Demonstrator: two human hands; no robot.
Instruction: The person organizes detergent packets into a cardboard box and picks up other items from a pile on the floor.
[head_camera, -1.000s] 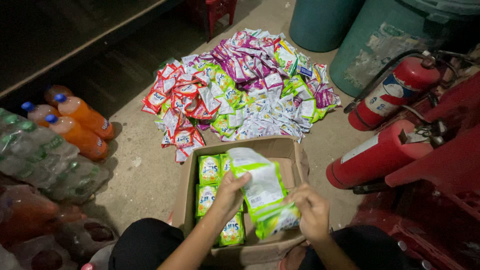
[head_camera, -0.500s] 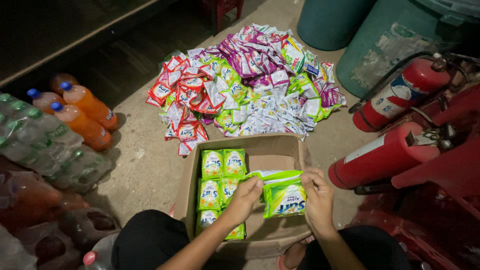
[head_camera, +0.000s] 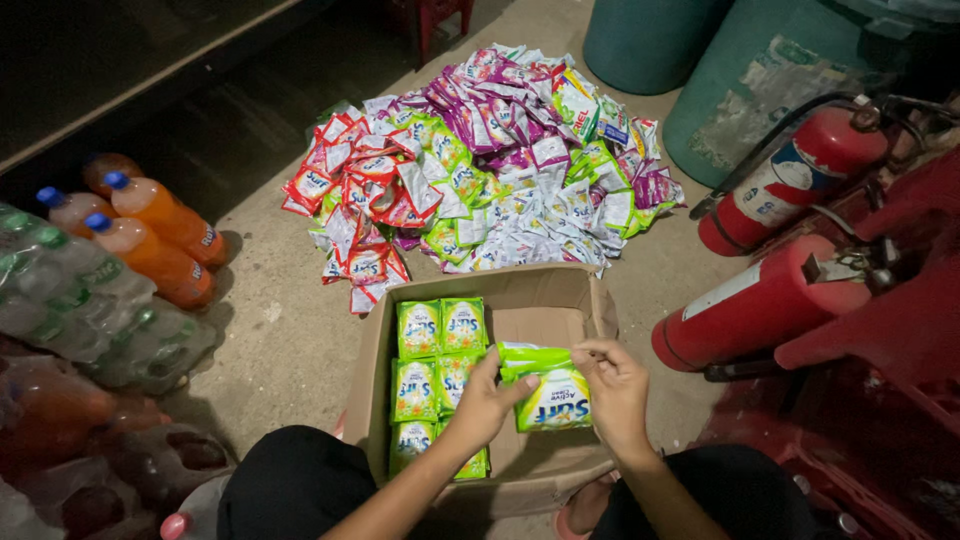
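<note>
Head view, change: a second ago the strip of green sachets (head_camera: 545, 385) hung long and unfolded; it is now folded into a compact bundle, lower over the cardboard box (head_camera: 375, 370).
Left hand (head_camera: 487, 400): fingers closed on the bundle's left edge.
Right hand (head_camera: 615, 385): fingers pinched on its upper right edge.
Bundle: glossy, crinkled plastic, flat rectangles, held between both hands above the box's bare right half.
Box: matte brown, open; green sachets (head_camera: 440, 360) packed flat along its left side.
Far: shiny mixed sachet heap (head_camera: 480, 160) on concrete.
Right: red fire extinguishers (head_camera: 770, 300), cylindrical.
Left: orange bottles (head_camera: 150, 235).
</note>
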